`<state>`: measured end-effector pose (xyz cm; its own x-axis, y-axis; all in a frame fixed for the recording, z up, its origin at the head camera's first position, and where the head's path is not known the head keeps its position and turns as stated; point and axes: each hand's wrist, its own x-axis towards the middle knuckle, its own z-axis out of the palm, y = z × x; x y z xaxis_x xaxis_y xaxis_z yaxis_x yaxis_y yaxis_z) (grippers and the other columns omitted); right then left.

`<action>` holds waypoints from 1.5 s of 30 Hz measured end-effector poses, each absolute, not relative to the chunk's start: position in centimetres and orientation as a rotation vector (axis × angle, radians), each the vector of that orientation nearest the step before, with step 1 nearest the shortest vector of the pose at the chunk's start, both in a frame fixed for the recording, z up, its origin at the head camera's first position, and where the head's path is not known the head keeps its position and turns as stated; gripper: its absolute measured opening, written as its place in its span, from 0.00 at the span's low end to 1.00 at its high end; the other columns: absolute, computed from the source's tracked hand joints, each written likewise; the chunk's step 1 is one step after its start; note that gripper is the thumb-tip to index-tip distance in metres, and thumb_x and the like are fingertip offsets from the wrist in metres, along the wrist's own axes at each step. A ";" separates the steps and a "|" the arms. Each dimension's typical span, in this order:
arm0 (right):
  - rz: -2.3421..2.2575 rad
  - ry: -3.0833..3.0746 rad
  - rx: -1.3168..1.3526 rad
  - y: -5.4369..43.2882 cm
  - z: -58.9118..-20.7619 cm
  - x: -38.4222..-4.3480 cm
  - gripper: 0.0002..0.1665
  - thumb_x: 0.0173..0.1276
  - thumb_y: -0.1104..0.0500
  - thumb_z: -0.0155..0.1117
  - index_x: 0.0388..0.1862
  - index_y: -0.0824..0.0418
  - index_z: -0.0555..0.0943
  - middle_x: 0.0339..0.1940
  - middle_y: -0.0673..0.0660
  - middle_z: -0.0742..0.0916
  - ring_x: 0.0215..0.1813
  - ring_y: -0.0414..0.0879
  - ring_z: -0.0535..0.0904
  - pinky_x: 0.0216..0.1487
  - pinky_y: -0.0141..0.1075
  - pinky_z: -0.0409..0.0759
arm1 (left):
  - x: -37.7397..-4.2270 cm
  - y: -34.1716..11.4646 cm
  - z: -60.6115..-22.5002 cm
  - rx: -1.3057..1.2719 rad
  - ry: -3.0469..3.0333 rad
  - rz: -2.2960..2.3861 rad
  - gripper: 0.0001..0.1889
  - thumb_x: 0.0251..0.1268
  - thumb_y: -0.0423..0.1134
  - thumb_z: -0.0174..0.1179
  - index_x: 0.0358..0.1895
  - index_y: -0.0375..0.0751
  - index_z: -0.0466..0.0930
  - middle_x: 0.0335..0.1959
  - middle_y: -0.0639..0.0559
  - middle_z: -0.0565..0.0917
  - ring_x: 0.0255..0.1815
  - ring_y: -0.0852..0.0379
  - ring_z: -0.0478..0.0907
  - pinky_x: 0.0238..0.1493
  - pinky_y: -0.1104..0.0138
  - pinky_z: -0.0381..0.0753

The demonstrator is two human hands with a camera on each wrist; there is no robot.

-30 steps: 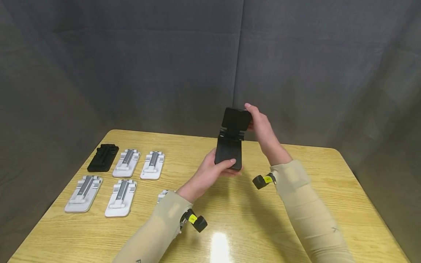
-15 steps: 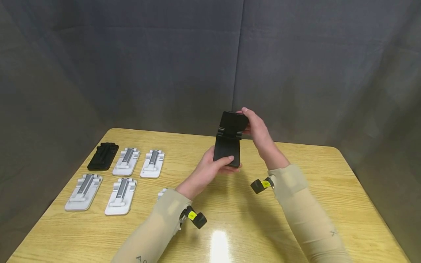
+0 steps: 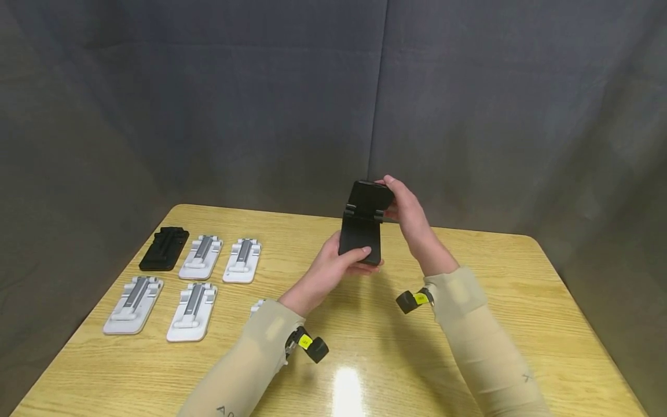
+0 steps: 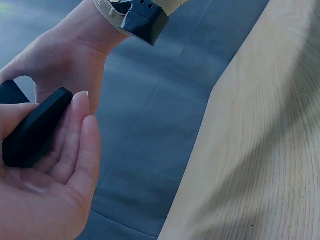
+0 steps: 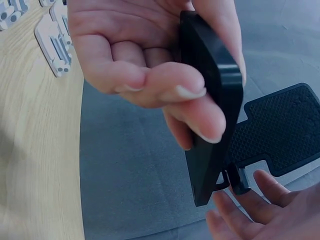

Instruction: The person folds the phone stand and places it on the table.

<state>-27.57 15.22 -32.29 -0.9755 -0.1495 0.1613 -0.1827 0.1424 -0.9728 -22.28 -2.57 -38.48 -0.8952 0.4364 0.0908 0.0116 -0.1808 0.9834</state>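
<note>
A black folding phone stand (image 3: pixel 361 233) is held up above the table, its upper plate (image 3: pixel 371 196) swung out from the base at a hinge. My left hand (image 3: pixel 330 266) grips the base, thumb across its face and fingers curled underneath. At the upper plate's right edge, my right hand (image 3: pixel 411 217) has its thumb near the top corner and its fingers behind. The right wrist view shows the plate's textured face (image 5: pixel 275 132) and a hinge arm (image 5: pixel 237 177) close to the right fingers. Part of the right hand's hold is hidden behind the plate.
At the left of the wooden table (image 3: pixel 469 324) lie several folded white phone stands (image 3: pixel 191 313) and one folded black stand (image 3: pixel 164 249). Another white stand (image 3: pixel 256 306) is mostly hidden by the left forearm. A dark cloth curtain (image 3: pixel 260 116) hangs behind the table.
The upper plate has tilted, looking shorter in the head view. My right hand has shifted slightly down and left with it, and the base has moved slightly while my left hand keeps its grip.
</note>
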 end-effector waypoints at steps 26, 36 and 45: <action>1.996 -2.436 0.310 14.7 -33.9 -26.2 0.41 0.76 0.35 0.42 0.71 0.64 0.69 0.65 0.63 0.73 0.63 0.59 0.68 0.70 0.58 0.67 | -22.4 -2.8 -38.2 0.486 1.731 2.209 0.24 0.80 0.36 0.54 0.72 0.39 0.58 0.52 0.35 0.85 0.52 0.39 0.84 0.58 0.55 0.82; 2.107 -2.473 0.408 15.3 -34.4 -25.9 0.43 0.76 0.33 0.42 0.71 0.65 0.70 0.68 0.65 0.75 0.70 0.60 0.68 0.72 0.58 0.63 | -22.5 -3.1 -37.6 0.528 1.677 2.216 0.24 0.79 0.35 0.53 0.72 0.37 0.58 0.56 0.33 0.82 0.48 0.47 0.86 0.57 0.54 0.82; 2.169 -2.480 0.445 15.5 -34.9 -25.8 0.43 0.76 0.34 0.43 0.72 0.66 0.69 0.69 0.64 0.73 0.71 0.60 0.65 0.72 0.55 0.62 | -22.4 -3.4 -37.4 0.519 1.614 2.239 0.24 0.75 0.35 0.51 0.70 0.36 0.59 0.59 0.32 0.80 0.49 0.47 0.86 0.59 0.51 0.81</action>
